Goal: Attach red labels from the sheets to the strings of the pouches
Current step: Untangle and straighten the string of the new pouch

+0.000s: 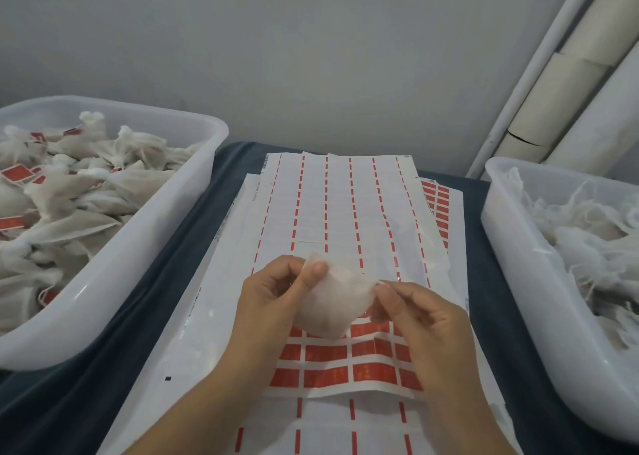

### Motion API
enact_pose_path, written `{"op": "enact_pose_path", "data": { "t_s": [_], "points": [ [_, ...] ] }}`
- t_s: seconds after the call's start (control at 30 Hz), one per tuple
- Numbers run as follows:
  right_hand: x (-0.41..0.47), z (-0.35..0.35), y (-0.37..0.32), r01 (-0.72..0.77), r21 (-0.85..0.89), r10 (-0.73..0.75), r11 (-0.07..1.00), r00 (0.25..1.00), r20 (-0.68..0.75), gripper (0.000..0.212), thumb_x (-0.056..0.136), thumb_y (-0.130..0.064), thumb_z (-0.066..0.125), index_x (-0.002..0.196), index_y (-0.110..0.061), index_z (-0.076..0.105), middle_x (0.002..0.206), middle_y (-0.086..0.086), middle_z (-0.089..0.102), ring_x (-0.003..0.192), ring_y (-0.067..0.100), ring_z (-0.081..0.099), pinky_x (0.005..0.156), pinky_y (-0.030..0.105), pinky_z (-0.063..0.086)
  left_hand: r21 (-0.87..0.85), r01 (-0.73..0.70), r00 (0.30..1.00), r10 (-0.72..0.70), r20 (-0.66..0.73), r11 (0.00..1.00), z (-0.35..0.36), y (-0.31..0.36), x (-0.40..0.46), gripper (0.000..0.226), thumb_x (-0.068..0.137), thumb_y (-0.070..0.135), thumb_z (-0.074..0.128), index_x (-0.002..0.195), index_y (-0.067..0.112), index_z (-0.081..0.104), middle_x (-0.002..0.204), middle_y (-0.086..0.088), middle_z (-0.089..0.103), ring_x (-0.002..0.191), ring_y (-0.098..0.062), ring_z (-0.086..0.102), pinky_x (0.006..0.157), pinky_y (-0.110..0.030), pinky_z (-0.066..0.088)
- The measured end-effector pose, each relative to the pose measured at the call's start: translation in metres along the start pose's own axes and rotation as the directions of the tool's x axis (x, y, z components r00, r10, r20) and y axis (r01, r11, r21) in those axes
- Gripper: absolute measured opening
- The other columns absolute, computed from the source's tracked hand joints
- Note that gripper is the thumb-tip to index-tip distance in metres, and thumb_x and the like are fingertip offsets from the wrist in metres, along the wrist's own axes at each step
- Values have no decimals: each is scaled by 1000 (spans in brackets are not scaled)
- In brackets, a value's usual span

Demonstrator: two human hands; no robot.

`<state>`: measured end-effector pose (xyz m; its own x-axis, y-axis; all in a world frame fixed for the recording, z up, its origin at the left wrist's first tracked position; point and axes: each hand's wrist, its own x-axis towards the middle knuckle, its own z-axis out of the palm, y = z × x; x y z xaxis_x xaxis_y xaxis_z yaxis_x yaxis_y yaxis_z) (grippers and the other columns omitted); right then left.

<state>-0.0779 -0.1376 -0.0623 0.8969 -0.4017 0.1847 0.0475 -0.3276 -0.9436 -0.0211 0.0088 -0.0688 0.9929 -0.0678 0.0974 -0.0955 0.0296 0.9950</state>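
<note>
Pouch [332, 302] pinched by left hand [276, 295], right hand [422, 319] (both grips closed), hiding label sheet [332, 364]; bins flank.

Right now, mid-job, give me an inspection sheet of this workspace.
Surface: dark blue cloth under everything.
Job's things: label sheets stacked at centre, mostly stripped; red labels remain near the hands. One white pouch held above them.
Clutter: left tub holds labelled pouches; right tub holds unlabelled ones.
Hands: left hand grips the pouch; right hand fingers pinch its corner.
Cables: nothing seen.
Surroundings: grey wall; white pipes at right.
</note>
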Motion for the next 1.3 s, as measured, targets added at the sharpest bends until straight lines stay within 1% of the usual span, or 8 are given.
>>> {"op": "enact_pose_path", "data": {
  "t_s": [0.17, 0.33, 0.53, 0.73, 0.83, 0.93, 1.17, 1.3],
  "points": [
    [-1, -1, -1, 95, -12, -95, 995, 994, -49, 26, 70, -53, 48, 75, -34, 66, 76, -24, 68, 78, -3, 64, 63, 0, 44, 239, -165, 986, 152, 71, 957, 0, 1, -2, 34, 75, 65, 56, 96, 38, 57, 103, 29, 57, 97, 11, 51, 69, -1, 42],
    [-7, 11, -1, 389, -199, -394, 900, 919, 14, 6, 84, -41, 53, 84, -41, 60, 77, -26, 66, 83, -6, 63, 70, 1, 45, 517, -773, 597, 695, 400, 367, 6, -14, -6, 35, 89, 44, 48, 115, 23, 57, 107, 6, 66, 110, -8, 48, 104, -29, 25],
    [-5, -5, -6, 362, -269, -422, 892, 882, -212, 12, 86, -46, 52, 76, -40, 53, 74, -27, 63, 87, -7, 61, 68, 7, 48, 530, -743, 623, 712, 323, 409, 0, -12, -3, 40, 97, 37, 38, 82, 18, 71, 93, 2, 68, 99, -11, 49, 95, -29, 36],
    [-2, -10, -10, 38, 111, -19, 993, 985, -172, 26, 76, -46, 47, 68, -26, 61, 70, -12, 68, 70, 7, 66, 57, 14, 50, 500, -507, 860, 453, 235, 702, 5, -2, -8, 18, 87, 54, 41, 101, 48, 51, 121, 29, 41, 115, 9, 31, 99, -16, 23],
    [-3, -10, -13, 47, 164, -27, 985, 992, -120, 24, 75, -44, 49, 68, -32, 68, 67, -12, 69, 69, 7, 66, 55, 6, 48, 320, -443, 896, 397, 201, 837, -1, -1, -18, 31, 89, 54, 40, 67, 38, 55, 77, 27, 56, 78, 8, 53, 68, -4, 42],
    [-8, -6, -17, 118, 182, -121, 976, 993, 5, 19, 75, -39, 52, 70, -44, 69, 63, -14, 67, 66, 5, 65, 57, 5, 47, 44, 4, 901, -22, 434, 999, 5, 7, -24, 59, 84, 68, 36, 59, 28, 70, 55, 6, 64, 47, -5, 55, 52, -12, 45],
    [-19, 14, -9, 464, -56, -425, 884, 847, 320, 22, 86, -43, 55, 86, -28, 70, 80, -18, 67, 75, -1, 62, 68, 10, 48, -360, 542, 794, -322, 516, 759, -6, 7, 2, 46, 87, 46, 42, 94, 14, 74, 89, -3, 71, 40, -5, 49, 37, -14, 36],
    [-17, 14, -6, 327, -157, -285, 932, 928, 240, 27, 86, -56, 50, 71, -37, 62, 78, -25, 66, 79, -4, 62, 66, 6, 47, -625, 580, 811, -301, 502, 523, -22, 10, 11, 21, 81, 24, 52, 76, 9, 65, 61, -1, 54, 33, -5, 32, 29, -11, 28]
  ]
}}
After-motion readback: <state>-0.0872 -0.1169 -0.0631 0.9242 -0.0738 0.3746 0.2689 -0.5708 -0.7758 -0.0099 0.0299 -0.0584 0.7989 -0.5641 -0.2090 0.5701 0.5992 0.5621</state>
